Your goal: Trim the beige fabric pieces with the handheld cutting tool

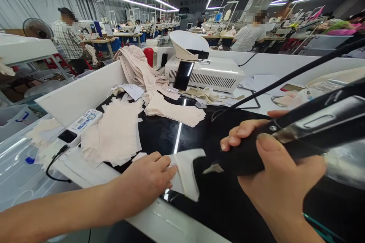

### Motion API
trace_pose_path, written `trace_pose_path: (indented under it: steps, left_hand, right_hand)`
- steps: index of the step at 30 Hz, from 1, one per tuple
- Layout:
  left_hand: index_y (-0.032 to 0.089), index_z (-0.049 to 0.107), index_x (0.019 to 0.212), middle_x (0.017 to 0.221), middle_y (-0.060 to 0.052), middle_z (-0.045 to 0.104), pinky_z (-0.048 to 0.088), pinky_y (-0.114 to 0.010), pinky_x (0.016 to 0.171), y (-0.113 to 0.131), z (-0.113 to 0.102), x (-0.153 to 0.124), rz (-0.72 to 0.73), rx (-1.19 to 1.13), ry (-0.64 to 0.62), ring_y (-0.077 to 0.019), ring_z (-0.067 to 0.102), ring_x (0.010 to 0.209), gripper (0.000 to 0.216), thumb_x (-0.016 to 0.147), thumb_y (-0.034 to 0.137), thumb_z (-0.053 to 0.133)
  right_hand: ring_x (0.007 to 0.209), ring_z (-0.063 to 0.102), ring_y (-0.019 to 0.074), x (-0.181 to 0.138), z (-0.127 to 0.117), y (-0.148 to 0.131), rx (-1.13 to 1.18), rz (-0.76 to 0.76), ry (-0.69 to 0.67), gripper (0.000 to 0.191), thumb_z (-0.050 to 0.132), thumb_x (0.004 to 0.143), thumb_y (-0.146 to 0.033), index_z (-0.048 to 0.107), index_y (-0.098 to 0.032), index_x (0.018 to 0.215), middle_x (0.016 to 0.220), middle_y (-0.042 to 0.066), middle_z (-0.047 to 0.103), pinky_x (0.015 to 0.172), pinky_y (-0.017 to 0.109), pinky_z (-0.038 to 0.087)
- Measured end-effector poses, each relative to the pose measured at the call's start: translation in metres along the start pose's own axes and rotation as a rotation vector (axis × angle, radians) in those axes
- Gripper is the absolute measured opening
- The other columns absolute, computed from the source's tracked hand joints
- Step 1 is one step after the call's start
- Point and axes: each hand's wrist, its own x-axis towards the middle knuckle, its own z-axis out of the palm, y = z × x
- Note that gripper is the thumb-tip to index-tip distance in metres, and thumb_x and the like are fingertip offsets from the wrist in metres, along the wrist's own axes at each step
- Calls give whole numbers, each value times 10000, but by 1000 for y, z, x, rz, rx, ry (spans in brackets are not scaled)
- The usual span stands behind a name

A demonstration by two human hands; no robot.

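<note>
My left hand (pixel 148 182) has its fingers curled onto a small white fabric piece (pixel 188 172) with a curved end, on the black glossy tabletop (pixel 228 205). In my right hand (pixel 279 171) is a thick black handheld tool (pixel 245 159) with a silver side and a short pointed metal tip. That tip hovers just right of the fabric's curved edge, with a gap between them. A pile of pale pink cut fabric pieces (pixel 116 131) lies beyond my left hand. Another stack of them (pixel 173 112) sits at the middle back.
A white electronic device (pixel 81 125) with a cable rests on the left ledge. Behind are a phone (pixel 184 76), a vented white box (pixel 205 72), fabric scraps (pixel 209 95) and low white walls (pixel 82 83). A black cable (pixel 285 79) runs beside the tool. People work farther off.
</note>
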Motion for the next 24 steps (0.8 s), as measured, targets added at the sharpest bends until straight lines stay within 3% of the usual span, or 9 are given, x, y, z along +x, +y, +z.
trace_pose_path:
  steps: [3, 6, 10, 14, 17, 20, 24]
  left_hand:
    - [163, 747, 1199, 1057, -50, 751, 563, -344, 753, 10, -10, 2, -27, -48, -51, -227, 689, 867, 189, 1224, 339, 808]
    - [191, 722, 1116, 996, -29, 727, 522, -348, 704, 7, -9, 9, -24, -74, -65, -215, 650, 803, 243, 1258, 385, 758]
    - [208, 707, 1015, 936, -25, 697, 506, -361, 671, -1, 1, 20, -23, -2, -3, -222, 641, 778, 224, 1235, 244, 727]
    - [203, 681, 949, 938, -29, 678, 557, -332, 742, -1, -4, 26, 122, 3, 69, -205, 637, 812, 241, 1105, 22, 714]
    - [195, 694, 990, 992, -48, 700, 603, -314, 834, 4, -5, 33, 294, -81, 123, -201, 660, 875, 198, 1119, 47, 715]
    - [177, 723, 1001, 982, -55, 696, 606, -295, 855, 10, 9, 43, 433, -118, 212, -191, 674, 883, 200, 1154, 53, 687]
    - [165, 759, 1026, 1007, -57, 741, 631, -287, 872, 9, 31, 53, 454, -119, 257, -182, 709, 892, 250, 1204, 50, 626]
  right_hand:
    - [555, 669, 216, -9, -3, -12, -9, 3, -32, 395, 1105, 804, -405, 837, -345, 1088, 728, -50, 738, 431, 325, 571]
    - [561, 694, 236, -13, -9, -13, -20, 15, -65, 397, 1111, 829, -424, 832, -346, 1101, 735, -40, 746, 434, 351, 589]
    - [587, 723, 258, -13, -25, -9, -26, 36, -128, 392, 1114, 852, -413, 845, -350, 1129, 747, -23, 767, 461, 385, 620]
    - [607, 723, 254, -17, -31, -8, -24, 47, -117, 397, 1106, 870, -412, 841, -350, 1159, 771, -20, 767, 488, 397, 653]
    - [594, 718, 238, -21, -27, -6, -17, 40, -104, 404, 1112, 870, -409, 828, -336, 1149, 752, -33, 760, 484, 372, 659]
    - [575, 702, 210, -25, -22, -2, -6, 17, -94, 409, 1107, 885, -429, 807, -328, 1143, 756, -45, 767, 486, 335, 653]
    - [580, 702, 207, -29, -20, -2, -22, 15, -94, 394, 1086, 909, -436, 795, -331, 1153, 761, -53, 751, 514, 343, 666]
